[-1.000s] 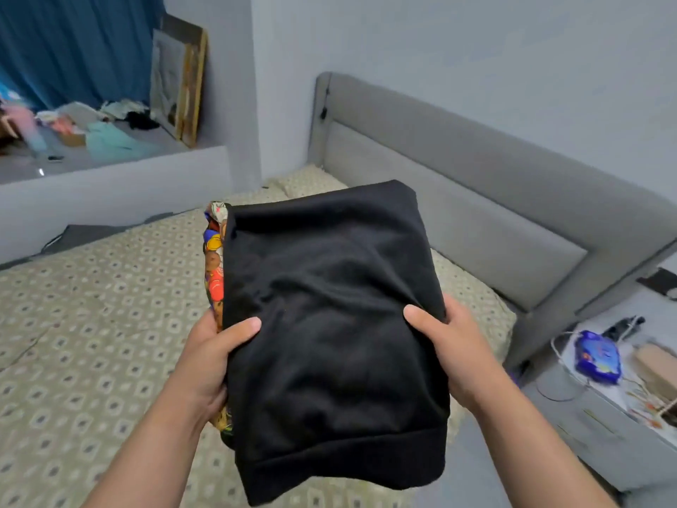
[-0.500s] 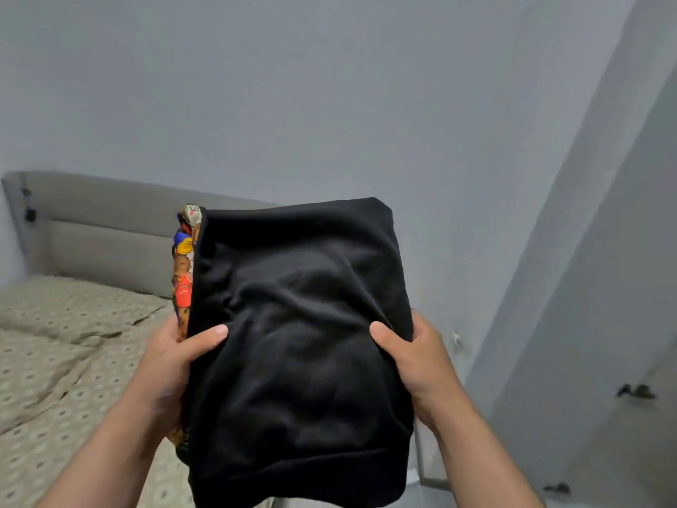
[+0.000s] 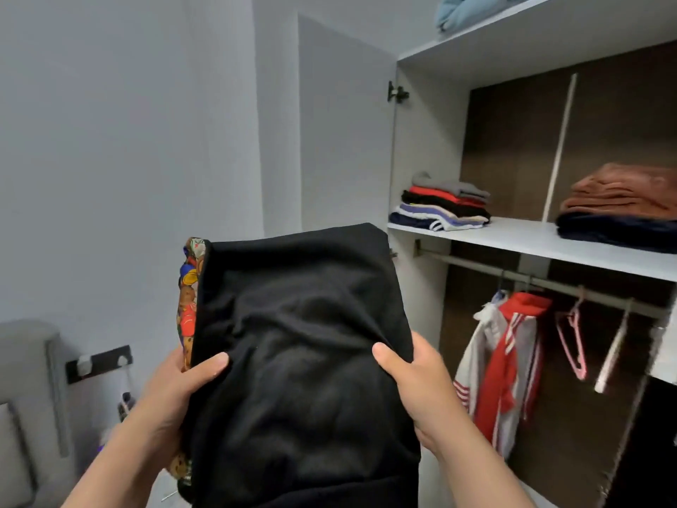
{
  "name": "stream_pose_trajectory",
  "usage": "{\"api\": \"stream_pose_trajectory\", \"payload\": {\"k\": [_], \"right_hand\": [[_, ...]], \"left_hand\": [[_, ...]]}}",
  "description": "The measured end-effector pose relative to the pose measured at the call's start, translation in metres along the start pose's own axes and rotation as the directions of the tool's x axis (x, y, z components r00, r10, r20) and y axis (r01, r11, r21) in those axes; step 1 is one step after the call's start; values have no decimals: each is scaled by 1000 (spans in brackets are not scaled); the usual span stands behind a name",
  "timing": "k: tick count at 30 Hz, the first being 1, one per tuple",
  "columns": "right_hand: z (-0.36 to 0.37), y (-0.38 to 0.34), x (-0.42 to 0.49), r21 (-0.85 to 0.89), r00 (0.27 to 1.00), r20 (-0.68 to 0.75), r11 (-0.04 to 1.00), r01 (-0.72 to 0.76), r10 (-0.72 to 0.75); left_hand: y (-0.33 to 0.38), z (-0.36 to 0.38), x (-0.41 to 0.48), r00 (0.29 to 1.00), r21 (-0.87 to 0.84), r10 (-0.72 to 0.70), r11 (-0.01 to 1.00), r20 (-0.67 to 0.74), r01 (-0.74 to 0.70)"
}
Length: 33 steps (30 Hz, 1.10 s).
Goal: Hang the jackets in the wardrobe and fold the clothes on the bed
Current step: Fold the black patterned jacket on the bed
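Bundle (image 3: 304,361) held before the open wardrobe (image 3: 421,148).
Left grip (image 3: 172,383) and right grip (image 3: 421,383) each clamped a side, thumbs on top, likely so the patterned piece (image 3: 188,287) underneath would not slip; beyond, the shelf (image 3: 531,240) carried folded piles (image 3: 443,207), a jacket (image 3: 505,361) hung below.

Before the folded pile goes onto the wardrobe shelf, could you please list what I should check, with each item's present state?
1. Grip on both sides: left hand and right hand each hold the black folded garment, thumbs on top: ok.
2. Patterned garment beneath it, edge showing at the left: ok.
3. Support under the pile: fingers hidden, cannot tell.
4. Wardrobe door open: ok.
5. Bare stretch of middle shelf between the striped stack and brown pile: ok.
6. Pile over that shelf: not ok, it is held mostly left of the opening.
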State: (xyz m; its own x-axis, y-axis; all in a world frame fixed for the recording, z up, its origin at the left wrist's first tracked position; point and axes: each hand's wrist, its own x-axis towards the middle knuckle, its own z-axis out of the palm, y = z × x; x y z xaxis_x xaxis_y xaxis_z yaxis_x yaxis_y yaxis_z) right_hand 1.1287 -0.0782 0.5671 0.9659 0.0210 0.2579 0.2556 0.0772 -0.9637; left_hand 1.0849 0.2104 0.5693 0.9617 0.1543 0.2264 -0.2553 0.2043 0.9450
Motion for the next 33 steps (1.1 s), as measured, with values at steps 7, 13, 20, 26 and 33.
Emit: {"api": "stream_pose_trajectory", "payload": {"k": [7,13,20,26,33], "right_hand": [[-25,-3,44,10,977,-213,1000,21,-18],[-43,0,72,-28,920,-389,999,35,-43],[-107,10,112,-45,822,-567,999,30,-51],[-173,21,171,-66,786,-612,996,64,-91],[-228,14,227,-200,761,-613,973,112,-214]], "left_hand": [[-29,27,118,931,18,-33,999,364,29],[-64,69,199,913,-36,-47,997,405,68],[-107,155,269,854,-72,-76,989,514,131],[-134,234,332,836,-117,-18,988,549,98],[-147,314,391,806,-139,68,990,588,17]]}}
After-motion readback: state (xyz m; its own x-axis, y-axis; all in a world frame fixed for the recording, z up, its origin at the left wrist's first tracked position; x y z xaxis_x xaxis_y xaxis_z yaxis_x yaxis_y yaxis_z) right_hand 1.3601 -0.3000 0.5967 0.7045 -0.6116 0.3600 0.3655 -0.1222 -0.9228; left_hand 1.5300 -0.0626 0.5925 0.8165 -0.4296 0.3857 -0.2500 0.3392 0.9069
